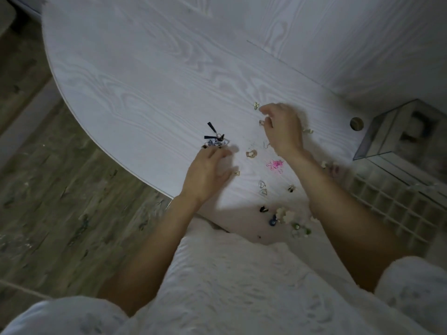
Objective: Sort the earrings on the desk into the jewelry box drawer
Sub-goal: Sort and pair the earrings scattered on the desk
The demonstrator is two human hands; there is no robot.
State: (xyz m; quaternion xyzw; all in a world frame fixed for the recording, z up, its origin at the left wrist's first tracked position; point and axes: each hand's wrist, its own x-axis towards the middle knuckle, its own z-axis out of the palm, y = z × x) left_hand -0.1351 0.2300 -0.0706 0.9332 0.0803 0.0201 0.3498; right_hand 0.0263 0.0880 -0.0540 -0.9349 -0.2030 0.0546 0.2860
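Reaching over scattered earrings [251, 154] on the counter [145, 93]: left hand [208, 172] fingers curl onto a blue-patterned tassel earring [214, 141]; right hand [281, 128] grip unclear. Tiny, light, snaggy; pinch by hooks. Drawer [396, 209] at right.

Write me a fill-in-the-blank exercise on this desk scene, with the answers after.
1. The bright ____ earring lies on the desk between the two forearms.
2. The black tassel earring lies just beyond the fingers of the ____ hand.
3. The drawer with its grid of compartments sits to the ____ of the right hand.

Answers: pink; left; right
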